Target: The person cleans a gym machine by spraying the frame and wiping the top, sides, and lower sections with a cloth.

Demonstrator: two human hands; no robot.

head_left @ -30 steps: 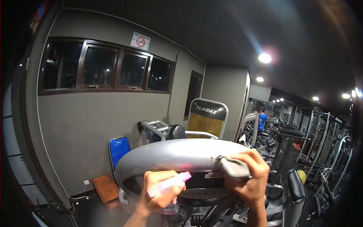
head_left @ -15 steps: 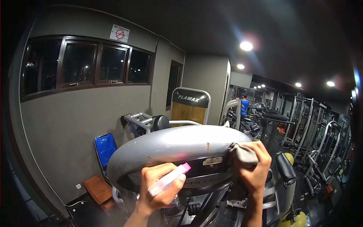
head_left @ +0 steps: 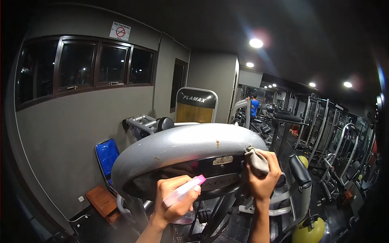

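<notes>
In my left hand (head_left: 172, 202) is a spray bottle with a white head (head_left: 178, 194) and a pink nozzle; my fingers wrap round it, and its lower body is mostly hidden. It is held in front of the dark panel of a silver gym machine cover (head_left: 186, 139). My right hand (head_left: 265, 178) grips a crumpled grey cloth (head_left: 257, 162) at the right end of that cover. A worn label (head_left: 223, 160) is stuck on the panel, left of the cloth. Brownish marks (head_left: 217, 144) show on the silver rim.
Behind the cover stands a machine marked PLAMAX (head_left: 196, 106). To the left are a blue chair (head_left: 107, 158) and a wooden step (head_left: 101, 202). A black padded machine arm (head_left: 300, 172) and a yellow ball (head_left: 310, 233) are at right. Farther back stands a person in blue (head_left: 254, 107).
The view has shifted, so the machine appears higher and more to the left. Against the panel, my left hand with the spray bottle sits lower, and the cloth is slightly lower too.
</notes>
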